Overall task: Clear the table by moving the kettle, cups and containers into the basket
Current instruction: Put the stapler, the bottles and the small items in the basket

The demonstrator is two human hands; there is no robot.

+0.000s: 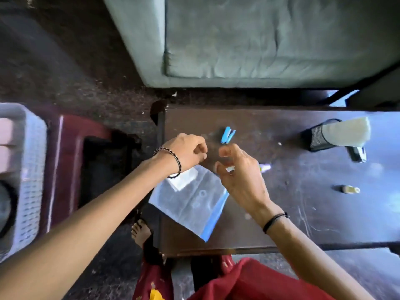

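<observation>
A white woven basket (32, 152) stands at the far left on a maroon seat (69, 148). Inside it are pink containers (6, 137) and a dark round object (5, 208), both cut off by the frame edge. Over the left end of the dark wooden table (281, 224), both my hands hover close together above a clear plastic zip bag (190, 202) with a blue edge. My left hand (186, 150) has its fingers pinched at the bag's upper part. My right hand (240, 176) is curled, also gripping the thin plastic; blur hides the exact grip.
A blue stapler (227, 135) lies just beyond my fingers. A black mesh holder (316, 135) lies tipped over with rolled white paper (348, 132). A small bottle (348, 189) lies at the right. A grey sofa (259, 40) borders the far side. My foot (140, 231) is beside the table leg.
</observation>
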